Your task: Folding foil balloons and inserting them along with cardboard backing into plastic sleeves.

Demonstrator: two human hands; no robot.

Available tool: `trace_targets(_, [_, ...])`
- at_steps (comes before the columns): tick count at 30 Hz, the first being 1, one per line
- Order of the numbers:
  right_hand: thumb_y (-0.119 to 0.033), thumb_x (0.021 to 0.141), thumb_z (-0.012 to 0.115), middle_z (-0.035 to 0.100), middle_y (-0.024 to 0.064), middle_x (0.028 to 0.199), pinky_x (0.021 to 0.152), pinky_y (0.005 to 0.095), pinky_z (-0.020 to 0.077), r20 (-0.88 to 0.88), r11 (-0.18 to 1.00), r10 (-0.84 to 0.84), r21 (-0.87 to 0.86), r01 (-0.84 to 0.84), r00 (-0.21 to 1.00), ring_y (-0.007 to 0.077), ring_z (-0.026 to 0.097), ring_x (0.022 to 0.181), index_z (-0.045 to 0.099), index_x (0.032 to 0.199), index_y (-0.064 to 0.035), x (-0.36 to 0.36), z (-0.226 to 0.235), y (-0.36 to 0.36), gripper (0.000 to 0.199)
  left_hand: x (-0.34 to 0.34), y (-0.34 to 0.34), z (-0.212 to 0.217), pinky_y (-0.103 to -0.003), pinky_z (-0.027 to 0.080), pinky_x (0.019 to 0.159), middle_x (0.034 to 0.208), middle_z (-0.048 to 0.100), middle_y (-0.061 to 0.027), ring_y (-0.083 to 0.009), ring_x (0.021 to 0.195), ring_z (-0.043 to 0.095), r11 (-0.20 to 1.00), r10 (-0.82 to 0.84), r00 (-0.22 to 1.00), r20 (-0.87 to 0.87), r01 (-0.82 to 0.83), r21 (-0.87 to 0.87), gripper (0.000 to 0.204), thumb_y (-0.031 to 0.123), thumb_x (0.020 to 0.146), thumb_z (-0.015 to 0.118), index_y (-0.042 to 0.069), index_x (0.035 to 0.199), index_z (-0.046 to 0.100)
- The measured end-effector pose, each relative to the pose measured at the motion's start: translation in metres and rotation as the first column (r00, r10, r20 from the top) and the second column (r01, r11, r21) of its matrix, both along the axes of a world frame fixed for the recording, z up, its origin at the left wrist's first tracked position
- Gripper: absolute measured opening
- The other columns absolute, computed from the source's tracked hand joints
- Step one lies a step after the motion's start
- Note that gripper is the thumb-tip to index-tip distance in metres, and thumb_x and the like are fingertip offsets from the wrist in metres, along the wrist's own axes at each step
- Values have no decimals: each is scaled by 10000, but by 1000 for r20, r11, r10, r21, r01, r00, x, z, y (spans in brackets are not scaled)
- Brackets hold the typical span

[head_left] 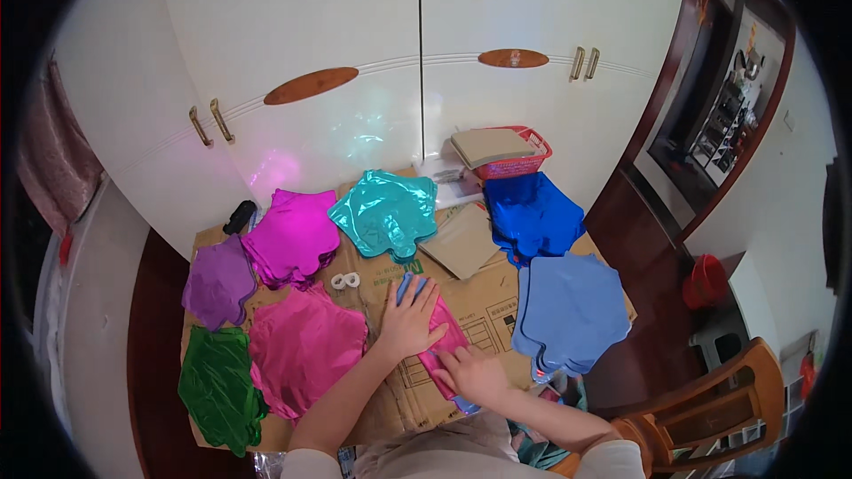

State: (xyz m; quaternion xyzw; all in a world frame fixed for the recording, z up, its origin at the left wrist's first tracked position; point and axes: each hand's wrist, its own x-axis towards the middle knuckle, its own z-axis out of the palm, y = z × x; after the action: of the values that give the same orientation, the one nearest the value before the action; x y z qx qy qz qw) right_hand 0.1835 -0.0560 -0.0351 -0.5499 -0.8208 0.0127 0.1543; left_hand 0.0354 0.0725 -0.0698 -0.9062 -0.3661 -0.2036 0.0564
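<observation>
A pink foil balloon [448, 337], flat and folded into a narrow strip, lies slantwise on the cardboard in front of me, with blue showing at both ends. My left hand [408, 321] rests flat across its upper part, fingers stretched out and holding nothing. Lower on the strip, my right hand [476, 376] is closed, its bent fingers at the pink foil; the fingertips are partly hidden. Left of the strip lies a pile of flat pink foil balloons [309, 350]. A stack of pale blue foil balloons [572, 310] sits to the right.
Cardboard [390, 395] covers the table. Around it lie green [220, 386], purple [219, 282], magenta [293, 235], teal [386, 213] and dark blue [535, 213] foil piles. Small white rolls [345, 281] are near my left hand. A red basket [515, 164] stands behind; a wooden chair [719, 408] is right.
</observation>
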Motion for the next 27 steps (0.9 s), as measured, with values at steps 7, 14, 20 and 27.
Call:
trace_targets(7, [-150,788,573,495,101,867,723,364,446,-116,996,88,-21,-91,989,258,512,826,579,1143,-47,7,-36,1,370,-3,3,-3,-593,191,1055,1370,442,-96,-289,1324,313,998,53,999,12,-54,39,622,448,809,564,70,1297,490])
trace_targets(14, [-76,751,584,506,145,957,805,389,441,-271,996,84,-9,-90,959,306,504,918,578,1122,-20,10,-41,1,375,-13,-4,11,-576,197,1064,1407,379,-147,-303,1333,300,989,114,989,-90,-104,110,701,450,804,582,18,1332,419])
trace_targets(20, [-68,765,600,505,127,964,784,374,445,-310,994,104,20,-103,945,301,507,889,598,1104,-35,11,-45,3,340,-38,-65,16,-609,160,1060,1448,279,-209,-356,1370,212,969,51,988,-148,-85,-233,943,590,731,606,-33,1377,316])
trace_targets(27, [-77,756,602,522,138,1048,826,385,444,-304,996,73,-19,-83,950,315,512,948,595,1091,-30,11,-46,1,338,-23,-99,23,-606,163,1059,1452,236,-250,-397,1379,153,935,-19,994,-111,-22,-355,1095,649,641,653,-53,1390,271])
